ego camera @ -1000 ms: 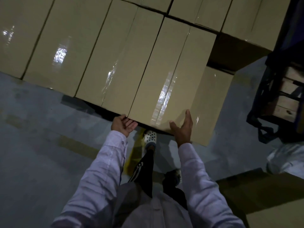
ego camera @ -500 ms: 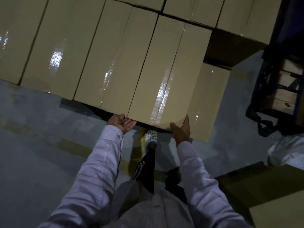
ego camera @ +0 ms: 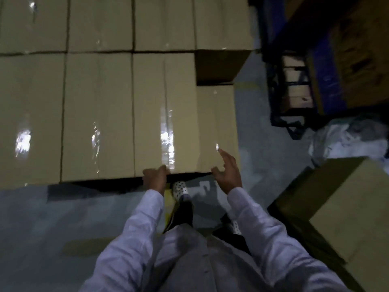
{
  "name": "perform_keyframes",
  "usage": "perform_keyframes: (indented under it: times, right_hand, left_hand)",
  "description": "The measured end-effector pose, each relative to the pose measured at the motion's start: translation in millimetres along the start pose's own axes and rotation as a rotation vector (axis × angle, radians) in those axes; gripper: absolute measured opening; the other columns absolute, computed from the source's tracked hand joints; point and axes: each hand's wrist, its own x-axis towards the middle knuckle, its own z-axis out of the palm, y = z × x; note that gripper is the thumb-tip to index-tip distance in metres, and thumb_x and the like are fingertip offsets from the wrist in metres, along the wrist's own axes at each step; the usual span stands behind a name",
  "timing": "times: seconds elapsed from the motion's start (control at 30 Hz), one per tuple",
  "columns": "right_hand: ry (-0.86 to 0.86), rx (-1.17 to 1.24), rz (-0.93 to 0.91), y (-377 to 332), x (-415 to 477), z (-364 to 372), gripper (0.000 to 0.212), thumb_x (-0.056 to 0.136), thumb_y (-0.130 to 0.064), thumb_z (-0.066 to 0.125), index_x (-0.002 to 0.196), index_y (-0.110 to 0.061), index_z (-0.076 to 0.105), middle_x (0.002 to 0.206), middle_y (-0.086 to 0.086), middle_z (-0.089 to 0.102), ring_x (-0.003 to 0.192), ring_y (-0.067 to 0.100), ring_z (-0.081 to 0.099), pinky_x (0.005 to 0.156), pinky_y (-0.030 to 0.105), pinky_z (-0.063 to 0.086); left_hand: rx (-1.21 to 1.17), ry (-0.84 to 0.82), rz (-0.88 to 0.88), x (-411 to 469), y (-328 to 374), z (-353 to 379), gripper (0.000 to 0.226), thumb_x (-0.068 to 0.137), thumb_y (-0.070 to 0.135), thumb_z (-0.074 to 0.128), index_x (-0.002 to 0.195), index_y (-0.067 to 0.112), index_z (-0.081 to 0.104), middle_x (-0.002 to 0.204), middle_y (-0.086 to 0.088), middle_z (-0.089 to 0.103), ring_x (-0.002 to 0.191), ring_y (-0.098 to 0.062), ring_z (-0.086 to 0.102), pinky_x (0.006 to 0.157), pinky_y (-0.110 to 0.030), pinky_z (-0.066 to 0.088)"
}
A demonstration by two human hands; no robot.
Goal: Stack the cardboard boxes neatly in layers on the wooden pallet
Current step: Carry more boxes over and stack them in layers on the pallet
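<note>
Boxes: seven taped tops are counted in the stack (ego camera: 96, 114), in two rows; one lower box (ego camera: 216, 127) is set against its right end; one loose box (ego camera: 345, 207) lies apart.
Hands: the left hand (ego camera: 155, 178) is curled on the near edge of the end box (ego camera: 164, 114); the right hand (ego camera: 228, 175) is spread open at the lower box's corner.
Room: grey floor (ego camera: 63, 218) is seen along the near edge.

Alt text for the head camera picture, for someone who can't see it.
Seen from above, a person's left hand grips the near edge of the front cardboard box in a packed layer of boxes, while the right hand is open by its right corner. A separate box is at lower right; the floor is grey.
</note>
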Motion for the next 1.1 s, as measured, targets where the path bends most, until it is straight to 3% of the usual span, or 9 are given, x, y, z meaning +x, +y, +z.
perform_keyframes:
  times: [0.13, 0.27, 0.37, 0.47, 0.53, 0.6, 0.73, 0.93, 1.1]
  right_hand:
    - [0.173, 0.021, 0.004, 33, -68, -94, 0.055, 0.100, -0.017, 0.072, 0.151, -0.034, 0.058, 0.142, -0.009, 0.058, 0.104, 0.009, 0.066, 0.093, 0.025, 0.056]
    - [0.421, 0.167, 0.125, 75, -151, -176, 0.039, 0.101, -0.017, 0.074, 0.132, -0.041, 0.069, 0.133, -0.010, 0.068, 0.091, 0.005, 0.068, 0.082, 0.027, 0.055]
    - [0.655, 0.253, 0.202, 114, -226, -214, 0.036, 0.101, -0.016, 0.075, 0.132, -0.032, 0.071, 0.131, -0.006, 0.071, 0.094, 0.008, 0.069, 0.084, 0.023, 0.055]
    - [0.866, 0.343, 0.263, 161, -299, -235, 0.037, 0.098, -0.019, 0.077, 0.134, -0.030, 0.074, 0.125, -0.006, 0.074, 0.097, 0.019, 0.074, 0.089, 0.038, 0.062]
    - [0.980, 0.403, 0.299, 192, -347, -248, 0.037, 0.097, -0.012, 0.078, 0.132, -0.023, 0.075, 0.125, -0.004, 0.075, 0.099, 0.021, 0.074, 0.093, 0.037, 0.062]
    - [1.058, 0.453, 0.331, 223, -394, -267, 0.038, 0.097, -0.010, 0.078, 0.132, -0.022, 0.076, 0.124, -0.006, 0.075, 0.094, 0.024, 0.074, 0.092, 0.032, 0.062]
    - [1.192, 0.418, 0.381, 288, -485, -299, 0.038, 0.099, -0.015, 0.077, 0.134, -0.026, 0.074, 0.123, -0.006, 0.072, 0.100, 0.011, 0.072, 0.089, 0.025, 0.059]
    - [1.373, 0.260, 0.458, 362, -593, -325, 0.036, 0.101, -0.021, 0.076, 0.136, -0.026, 0.072, 0.129, -0.008, 0.068, 0.110, 0.013, 0.068, 0.086, 0.034, 0.062]
    - [1.441, 0.350, 0.485, 420, -640, -359, 0.041, 0.101, -0.025, 0.075, 0.140, -0.037, 0.068, 0.124, -0.009, 0.069, 0.100, 0.008, 0.070, 0.073, 0.036, 0.063]
  left_hand:
    - [0.347, -0.333, 0.406, -76, 3, 53, 0.015, 0.089, 0.037, 0.069, 0.094, 0.024, 0.070, 0.097, 0.004, 0.076, 0.100, -0.028, 0.072, 0.092, -0.038, 0.056]
    - [0.512, -0.631, 0.610, -136, -10, 128, 0.021, 0.073, 0.050, 0.066, 0.087, 0.039, 0.076, 0.089, 0.013, 0.079, 0.093, -0.023, 0.075, 0.092, -0.047, 0.061]
    - [0.565, -0.785, 0.729, -218, -24, 176, 0.015, 0.080, 0.040, 0.071, 0.091, 0.033, 0.078, 0.091, 0.007, 0.079, 0.093, -0.028, 0.075, 0.093, -0.048, 0.059]
    - [0.612, -0.933, 0.870, -297, -51, 222, 0.006, 0.089, 0.021, 0.076, 0.093, 0.024, 0.078, 0.092, 0.003, 0.079, 0.088, -0.025, 0.072, 0.089, -0.044, 0.059]
    - [0.695, -1.006, 0.987, -340, -74, 255, 0.008, 0.087, 0.033, 0.076, 0.095, 0.030, 0.077, 0.091, 0.008, 0.079, 0.086, -0.024, 0.073, 0.089, -0.047, 0.060]
    - [0.811, -1.068, 1.128, -378, -104, 291, 0.007, 0.091, 0.037, 0.076, 0.097, 0.036, 0.077, 0.094, 0.013, 0.078, 0.089, -0.019, 0.074, 0.089, -0.043, 0.061]
    - [0.888, -1.158, 1.387, -461, -172, 343, 0.013, 0.099, 0.020, 0.075, 0.101, 0.033, 0.076, 0.098, 0.014, 0.077, 0.091, -0.002, 0.070, 0.081, -0.031, 0.056]
    - [0.992, -1.294, 1.764, -564, -259, 386, 0.018, 0.097, 0.032, 0.063, 0.107, 0.027, 0.076, 0.101, 0.009, 0.073, 0.095, -0.018, 0.065, 0.082, -0.035, 0.051]
    - [1.061, -1.399, 1.821, -629, -316, 444, 0.018, 0.095, 0.031, 0.065, 0.109, 0.032, 0.076, 0.104, 0.016, 0.073, 0.096, -0.013, 0.065, 0.081, -0.039, 0.055]
